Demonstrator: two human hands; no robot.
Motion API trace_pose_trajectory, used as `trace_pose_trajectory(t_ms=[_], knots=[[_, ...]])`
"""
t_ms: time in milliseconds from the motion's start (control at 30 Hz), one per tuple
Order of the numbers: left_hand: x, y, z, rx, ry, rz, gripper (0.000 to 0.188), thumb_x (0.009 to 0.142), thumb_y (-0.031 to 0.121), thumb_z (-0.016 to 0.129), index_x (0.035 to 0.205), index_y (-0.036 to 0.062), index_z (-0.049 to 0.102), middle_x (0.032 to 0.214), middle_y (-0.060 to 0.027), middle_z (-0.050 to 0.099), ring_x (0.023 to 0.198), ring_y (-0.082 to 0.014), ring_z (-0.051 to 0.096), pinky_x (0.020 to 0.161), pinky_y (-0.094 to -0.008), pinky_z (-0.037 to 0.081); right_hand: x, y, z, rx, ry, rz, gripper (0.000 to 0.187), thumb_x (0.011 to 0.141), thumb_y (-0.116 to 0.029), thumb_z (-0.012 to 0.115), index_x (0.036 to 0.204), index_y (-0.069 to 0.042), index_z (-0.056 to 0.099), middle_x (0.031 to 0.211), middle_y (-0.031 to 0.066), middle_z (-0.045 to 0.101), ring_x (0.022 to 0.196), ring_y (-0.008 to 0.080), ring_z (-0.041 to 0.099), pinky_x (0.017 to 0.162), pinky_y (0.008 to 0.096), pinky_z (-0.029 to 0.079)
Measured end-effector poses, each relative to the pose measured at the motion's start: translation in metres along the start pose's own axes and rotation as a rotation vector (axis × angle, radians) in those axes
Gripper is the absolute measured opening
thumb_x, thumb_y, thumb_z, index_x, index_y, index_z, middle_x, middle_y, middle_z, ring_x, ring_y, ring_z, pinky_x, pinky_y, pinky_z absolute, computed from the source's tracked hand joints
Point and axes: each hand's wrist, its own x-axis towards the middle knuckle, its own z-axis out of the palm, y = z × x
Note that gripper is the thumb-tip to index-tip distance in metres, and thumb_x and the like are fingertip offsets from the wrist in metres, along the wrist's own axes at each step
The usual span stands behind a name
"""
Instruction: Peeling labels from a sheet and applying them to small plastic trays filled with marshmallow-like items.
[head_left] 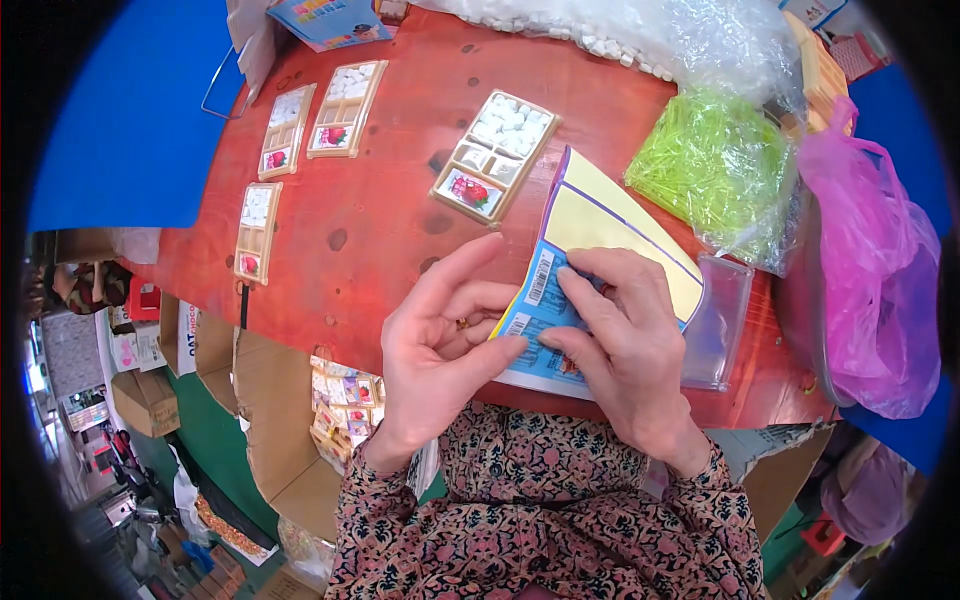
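Observation:
Between my two hands is a folded printed card (620, 225), with a pale yellow panel lined in purple and a blue panel bearing barcodes. My left hand (435, 350) pinches its left edge, thumb on the blue face, the other fingers curled beside and partly behind it. My right hand (630, 345) grips the card from the right, fingertips and thumb pressed on the blue panel. Just beyond the card lies a beige compartment tray (497, 155) holding white pieces, small white packets and a strawberry picture. Under the card's right side sits a clear plastic case (722, 320), partly hidden.
Several similar trays (345, 108) lie at the table's left on the red tabletop (330, 235). A bag of lime-green sticks (710, 160), a pink plastic bag (865, 240) and a clear bag of white pieces (610, 35) line the right and far sides. An open carton (285, 425) stands below.

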Motion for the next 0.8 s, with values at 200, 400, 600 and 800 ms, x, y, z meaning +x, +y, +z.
trace_pose_trajectory(t_ms=[200,400,600,800], knots=[[-0.002,-0.006,0.000,0.182,-0.008,0.118,0.060,0.082,-0.015,0.054,0.137,-0.0023,0.034,0.105,-0.0136,0.063,0.094,-0.0142,0.061,0.080,-0.0237,0.050,0.003,-0.003,0.003,-0.019,-0.005,-0.008,0.045,0.061,-0.008,0.074,0.104,0.001,0.062,0.101,0.0122,0.058,0.092,0.0287,0.054,0.074,0.0352,0.047],[0.000,-0.005,0.005,0.223,-0.020,0.142,0.058,0.082,-0.015,0.055,0.136,-0.0025,0.036,0.104,-0.0132,0.063,0.093,-0.0126,0.061,0.079,-0.0236,0.050,0.003,0.001,0.002,0.037,0.007,-0.040,0.040,0.062,-0.006,0.073,0.100,0.000,0.063,0.096,0.0112,0.058,0.084,0.0273,0.054,0.070,0.0341,0.046],[0.010,-0.012,-0.003,-0.023,0.087,0.093,0.048,0.081,-0.012,0.058,0.127,-0.0050,0.043,0.102,-0.0135,0.064,0.090,-0.0139,0.061,0.078,-0.0247,0.051,0.004,0.000,0.005,0.060,0.010,-0.011,0.043,0.062,-0.006,0.074,0.102,0.002,0.062,0.099,0.0112,0.057,0.087,0.0265,0.053,0.072,0.0342,0.044],[0.020,-0.036,-0.025,-0.403,0.237,-0.191,0.032,0.084,-0.003,0.059,0.115,-0.0064,0.051,0.103,-0.0122,0.063,0.093,-0.0143,0.061,0.085,-0.0272,0.049,-0.006,0.016,0.030,-0.072,0.041,0.035,0.050,0.064,-0.005,0.074,0.110,0.005,0.057,0.109,0.0148,0.052,0.099,0.0310,0.049,0.082,0.0378,0.042]])
